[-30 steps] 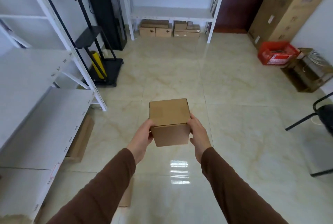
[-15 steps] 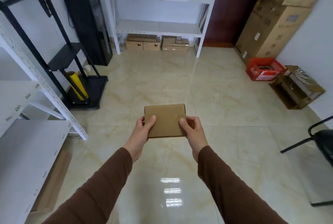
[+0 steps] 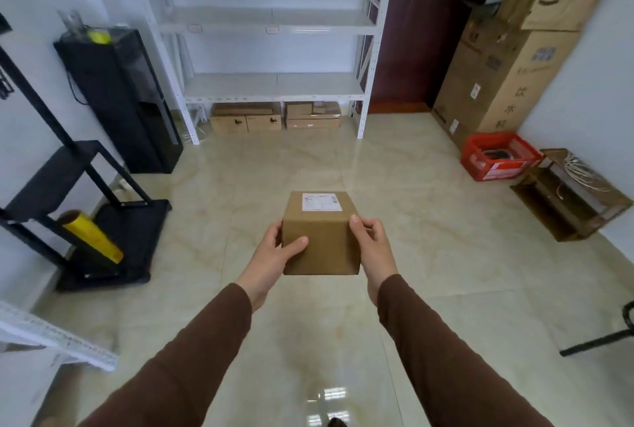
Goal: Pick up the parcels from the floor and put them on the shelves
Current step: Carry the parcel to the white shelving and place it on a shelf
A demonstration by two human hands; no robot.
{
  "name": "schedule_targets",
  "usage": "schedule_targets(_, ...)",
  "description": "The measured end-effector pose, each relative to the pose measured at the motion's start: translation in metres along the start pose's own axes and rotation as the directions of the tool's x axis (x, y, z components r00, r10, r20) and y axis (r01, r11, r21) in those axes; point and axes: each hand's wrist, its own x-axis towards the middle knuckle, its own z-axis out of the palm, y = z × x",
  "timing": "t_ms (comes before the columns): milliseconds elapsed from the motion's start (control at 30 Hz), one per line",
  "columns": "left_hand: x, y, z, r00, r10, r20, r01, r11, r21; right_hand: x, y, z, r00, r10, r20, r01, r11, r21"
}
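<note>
A person's left hand (image 3: 274,255) and right hand (image 3: 372,250) clasp a box (image 3: 320,238) between them, fingers (image 3: 296,244) wrapped on its sides, above the floor (image 3: 429,238). Its label (image 3: 321,202) faces up; empty shelves (image 3: 274,85) stand well beyond the fingers.

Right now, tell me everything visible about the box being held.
The parcel is a small, plain brown cardboard box, closed and roughly cube-shaped. A white printed label sits on its top face, its text too small to read. It is held level above the tiled floor, the left hand and right hand gripping its opposite sides.
</note>
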Motion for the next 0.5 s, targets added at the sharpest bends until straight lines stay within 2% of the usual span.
schedule_targets(133,0.08,0.049,-0.006,0.995,0.011,-0.098,-0.015,0.999,-0.036,0.091,-0.043,0.026,0.997,-0.014,0.071,0.013,1.0,0.002)
schedule_targets(300,0.177,0.09,-0.052,0.968,0.037,-0.247,-0.052,0.997,-0.054,0.197,-0.076,0.095,0.978,-0.049,0.203,0.052,0.999,-0.006)
schedule_targets(500,0.313,0.131,-0.135,0.955,0.119,-0.271,-0.145,0.986,-0.078,0.323,-0.108,0.2,0.945,-0.094,0.312,0.108,0.994,-0.027)
